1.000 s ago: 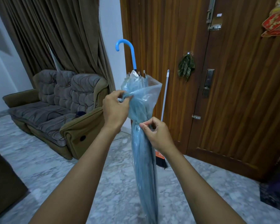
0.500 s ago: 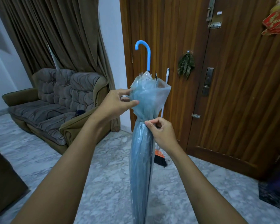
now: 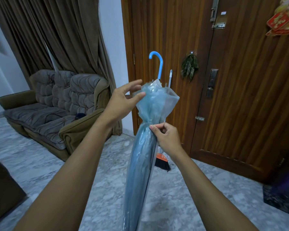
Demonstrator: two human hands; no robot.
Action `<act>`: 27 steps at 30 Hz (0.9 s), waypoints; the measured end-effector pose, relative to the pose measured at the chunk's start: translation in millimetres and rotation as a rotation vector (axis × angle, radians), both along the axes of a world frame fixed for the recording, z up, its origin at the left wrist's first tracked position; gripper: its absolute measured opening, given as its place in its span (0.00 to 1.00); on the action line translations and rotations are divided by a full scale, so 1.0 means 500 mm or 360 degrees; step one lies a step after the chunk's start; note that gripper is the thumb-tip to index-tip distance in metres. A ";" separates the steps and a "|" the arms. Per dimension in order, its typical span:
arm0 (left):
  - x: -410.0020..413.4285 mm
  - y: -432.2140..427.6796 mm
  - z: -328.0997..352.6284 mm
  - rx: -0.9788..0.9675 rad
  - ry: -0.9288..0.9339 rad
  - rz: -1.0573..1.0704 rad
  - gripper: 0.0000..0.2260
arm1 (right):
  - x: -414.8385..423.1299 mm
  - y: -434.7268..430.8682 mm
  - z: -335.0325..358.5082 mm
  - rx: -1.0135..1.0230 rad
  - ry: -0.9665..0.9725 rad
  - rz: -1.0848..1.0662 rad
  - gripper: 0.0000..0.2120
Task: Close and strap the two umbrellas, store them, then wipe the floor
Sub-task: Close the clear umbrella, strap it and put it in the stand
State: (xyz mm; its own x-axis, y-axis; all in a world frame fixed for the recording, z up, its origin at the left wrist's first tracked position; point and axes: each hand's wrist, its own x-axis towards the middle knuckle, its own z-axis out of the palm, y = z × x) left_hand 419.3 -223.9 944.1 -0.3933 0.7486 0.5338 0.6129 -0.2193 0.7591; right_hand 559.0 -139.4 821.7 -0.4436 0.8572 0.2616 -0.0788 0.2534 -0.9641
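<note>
A closed translucent blue umbrella [image 3: 140,155] stands upright in front of me, its blue hooked handle [image 3: 158,64] at the top. A strap cinches the canopy about a third of the way down, and the plastic flares out above it. My right hand [image 3: 165,139] pinches the umbrella at the cinched strap. My left hand [image 3: 123,99] is beside the flared top, fingers spread and relaxed, the fingertips just touching the plastic. The umbrella's lower tip is out of view. No second umbrella is in view.
A broom [image 3: 163,161] with an orange head leans against the wooden door [image 3: 240,97] behind the umbrella. A brown sofa [image 3: 57,114] stands at the left under brown curtains [image 3: 57,34]. The floor [image 3: 48,164] is grey marble. A dark object [image 3: 280,194] sits at the right edge.
My left hand let go of the flared plastic and opened. The umbrella shifted right and stands more upright. My right hand stayed pinched at the strap.
</note>
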 end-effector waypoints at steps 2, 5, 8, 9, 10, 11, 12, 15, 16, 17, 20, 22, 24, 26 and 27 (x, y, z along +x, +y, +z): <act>0.005 -0.021 -0.011 -0.0136 -0.0024 -0.0061 0.30 | 0.009 0.009 -0.004 -0.0012 0.0025 -0.0106 0.06; 0.025 -0.029 -0.078 -0.0330 0.0097 0.0173 0.32 | 0.014 0.024 0.005 0.0006 0.0081 -0.0227 0.05; 0.047 -0.017 -0.153 -0.0670 0.0217 0.0094 0.31 | 0.011 0.033 0.024 0.0081 0.0091 -0.0311 0.05; 0.053 -0.013 -0.170 -0.0715 0.0244 0.0017 0.32 | 0.007 0.035 0.029 0.0085 0.0098 -0.0323 0.05; 0.058 -0.009 -0.180 -0.0717 0.0266 -0.0041 0.35 | 0.006 0.035 0.033 0.0081 0.0098 -0.0318 0.05; 0.061 -0.006 -0.186 -0.0718 0.0285 -0.0059 0.37 | 0.005 0.036 0.035 0.0079 0.0091 -0.0309 0.05; 0.063 -0.002 -0.191 -0.0727 0.0308 -0.0049 0.39 | 0.005 0.035 0.037 0.0078 0.0081 -0.0301 0.05; 0.077 0.006 -0.203 -0.0772 0.0372 0.0037 0.46 | 0.004 0.028 0.040 0.0088 0.0031 -0.0246 0.04; 0.081 0.009 -0.209 -0.0726 0.0369 0.0083 0.47 | 0.004 0.023 0.043 0.0109 0.0008 -0.0216 0.04; 0.083 0.013 -0.216 -0.0654 0.0338 0.0140 0.48 | 0.001 0.018 0.044 0.0137 -0.0011 -0.0187 0.04; 0.085 0.012 -0.227 -0.0439 0.0212 0.0256 0.44 | -0.001 0.006 0.048 0.0222 -0.0012 -0.0097 0.03; 0.089 0.006 -0.225 -0.0312 0.0160 0.0234 0.36 | 0.002 0.001 0.054 0.0259 -0.0005 -0.0061 0.04; 0.089 -0.002 -0.218 -0.0216 0.0065 0.0184 0.29 | 0.007 -0.003 0.063 0.0292 0.0000 -0.0029 0.05; 0.083 -0.008 -0.209 -0.0178 -0.0029 0.0105 0.28 | 0.014 -0.002 0.072 0.0293 0.0005 -0.0004 0.07; 0.077 -0.011 -0.206 -0.0181 -0.0077 0.0059 0.28 | 0.017 0.000 0.076 0.0287 0.0012 0.0013 0.07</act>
